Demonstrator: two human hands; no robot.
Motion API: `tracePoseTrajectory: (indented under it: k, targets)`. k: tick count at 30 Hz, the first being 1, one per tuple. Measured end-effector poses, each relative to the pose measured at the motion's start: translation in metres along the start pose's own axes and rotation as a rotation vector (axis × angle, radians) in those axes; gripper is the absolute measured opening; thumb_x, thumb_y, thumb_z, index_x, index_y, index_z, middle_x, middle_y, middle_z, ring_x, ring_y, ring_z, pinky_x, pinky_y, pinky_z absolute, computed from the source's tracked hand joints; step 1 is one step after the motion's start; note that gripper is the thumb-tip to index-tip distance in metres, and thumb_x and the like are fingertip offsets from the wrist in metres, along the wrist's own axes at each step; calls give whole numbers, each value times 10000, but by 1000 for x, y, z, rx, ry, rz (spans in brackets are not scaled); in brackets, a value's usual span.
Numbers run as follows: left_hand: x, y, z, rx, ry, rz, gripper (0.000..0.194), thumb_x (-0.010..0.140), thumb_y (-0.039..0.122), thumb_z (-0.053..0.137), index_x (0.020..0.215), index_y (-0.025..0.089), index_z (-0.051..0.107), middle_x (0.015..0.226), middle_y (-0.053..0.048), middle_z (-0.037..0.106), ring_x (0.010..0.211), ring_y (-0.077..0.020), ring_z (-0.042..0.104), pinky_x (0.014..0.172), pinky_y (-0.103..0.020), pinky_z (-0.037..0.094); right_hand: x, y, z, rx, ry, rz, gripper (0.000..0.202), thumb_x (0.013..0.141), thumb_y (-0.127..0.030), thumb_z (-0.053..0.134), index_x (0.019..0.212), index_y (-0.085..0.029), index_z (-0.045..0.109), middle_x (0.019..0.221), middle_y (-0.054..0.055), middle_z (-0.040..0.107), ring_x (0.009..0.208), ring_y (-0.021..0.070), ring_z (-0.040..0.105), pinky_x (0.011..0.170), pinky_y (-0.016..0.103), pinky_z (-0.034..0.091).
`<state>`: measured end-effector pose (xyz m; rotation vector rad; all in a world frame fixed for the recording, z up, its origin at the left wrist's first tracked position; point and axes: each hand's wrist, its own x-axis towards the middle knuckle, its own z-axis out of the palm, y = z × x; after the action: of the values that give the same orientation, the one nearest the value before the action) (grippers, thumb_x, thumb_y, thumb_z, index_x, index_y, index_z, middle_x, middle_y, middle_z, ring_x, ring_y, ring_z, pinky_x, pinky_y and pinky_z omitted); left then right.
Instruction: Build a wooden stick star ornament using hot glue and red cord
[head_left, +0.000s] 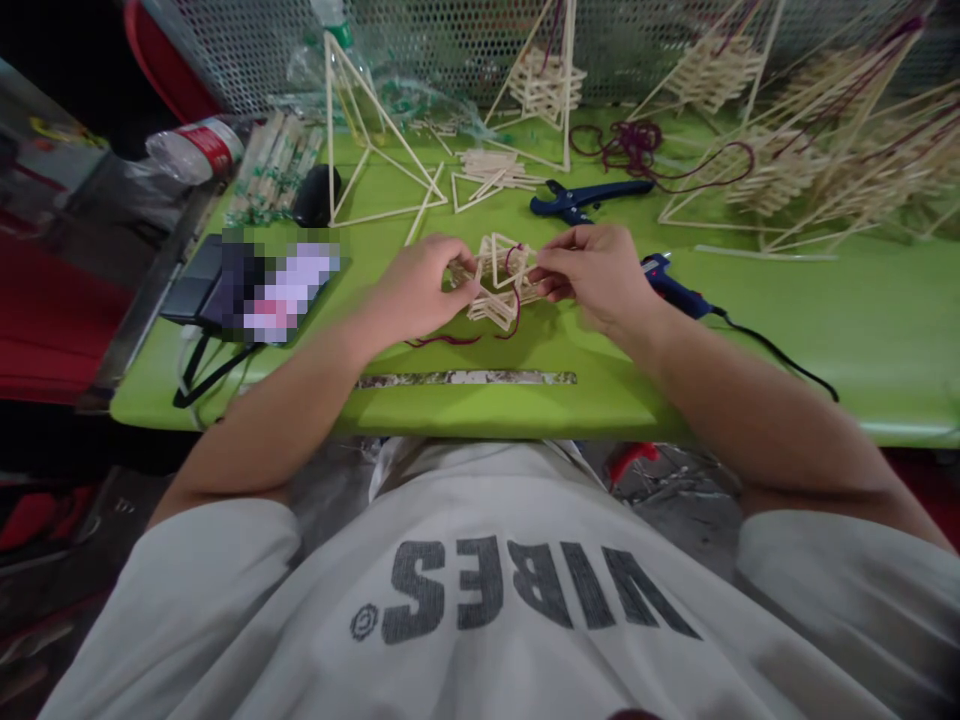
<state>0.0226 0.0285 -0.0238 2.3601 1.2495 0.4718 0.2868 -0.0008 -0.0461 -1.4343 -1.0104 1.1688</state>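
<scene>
Low over the green table, both hands meet at a small lattice of stacked wooden sticks [491, 308] with a dark red cord [516, 312] looped through it. My left hand [431, 285] pinches its left side between thumb and fingers. On the opposite side my right hand [589, 270] has its fingertips closed on the lattice's upper right sticks; exactly which stick they grip is too small to tell. A glue gun [675, 288] lies just right of my right hand. Behind the hands rest blue-handled cutters [577, 200] and a pile of short sticks [495, 172].
Stick pyramid frames [386, 215] stand at the back left, with finished-looking lattices [547, 85] hanging in others at the back right. A phone [292, 290], a plastic bottle [199, 150] and wrapped stick bundles [266, 165] lie left. A patterned strip [469, 378] lies near the front edge of the green table [825, 330].
</scene>
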Motion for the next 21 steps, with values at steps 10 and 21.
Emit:
tracePoseTrajectory:
  k: [10,21]
  targets:
    - [-7,8,2,78,-23,27,294,1134,402,774,1357,217,825,1474,-157,828,1369,-366,807,1233,-540,626,1,-2,2,-139,31,-99,344,958,0,886,749,-213,715,718,42,787,491,89,599,450,222,464]
    - [-8,5,6,60,6,70,335,1110,359,809,1417,227,832,1492,-156,818,1399,-381,797,1286,-572,619,2,0,-7,-129,-64,-112,312,967,-235,1044,801,-215,781,788,67,843,556,132,713,458,232,552]
